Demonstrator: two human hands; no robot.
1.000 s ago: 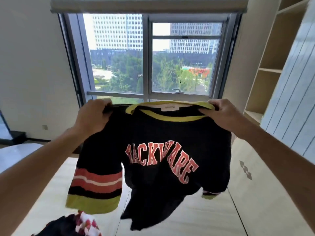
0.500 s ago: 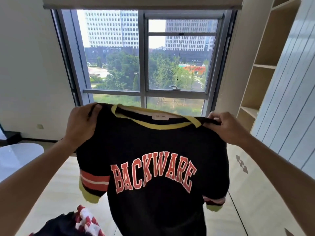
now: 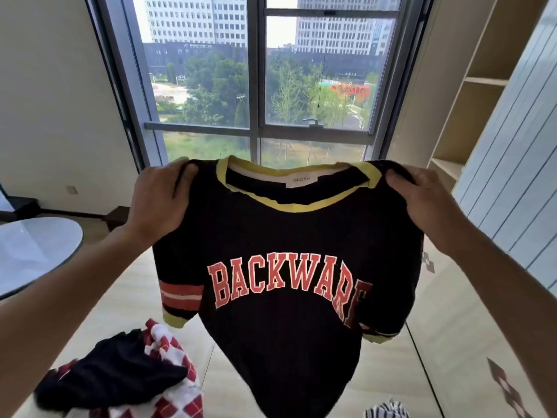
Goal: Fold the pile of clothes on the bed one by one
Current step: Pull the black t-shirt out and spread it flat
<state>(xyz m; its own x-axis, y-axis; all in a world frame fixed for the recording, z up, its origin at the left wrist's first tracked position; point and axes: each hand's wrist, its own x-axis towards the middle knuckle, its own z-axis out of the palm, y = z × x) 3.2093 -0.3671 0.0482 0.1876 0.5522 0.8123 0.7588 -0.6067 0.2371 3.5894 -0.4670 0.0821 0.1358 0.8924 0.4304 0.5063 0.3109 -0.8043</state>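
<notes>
A black knit shirt (image 3: 280, 236) with a yellow collar, red BACKWARE lettering and red-striped sleeves hangs in the air in front of me. My left hand (image 3: 159, 200) grips its left shoulder and my right hand (image 3: 425, 203) grips its right shoulder, holding it spread out above the pale bed surface (image 3: 470, 357). Below left lies a crumpled pile of clothes (image 3: 126, 378), black with a red-and-white diamond pattern. A striped garment (image 3: 385, 410) peeks in at the bottom edge.
A large window (image 3: 259, 86) fills the wall ahead. A round glass table (image 3: 33, 251) stands at the left. Open wooden shelves (image 3: 470, 95) and a pale panelled wall (image 3: 518, 164) run along the right side.
The shirt has straightened and now hangs flat with its lettering fully facing me. My hands sit lower in the view, and more of the clothes pile shows below.
</notes>
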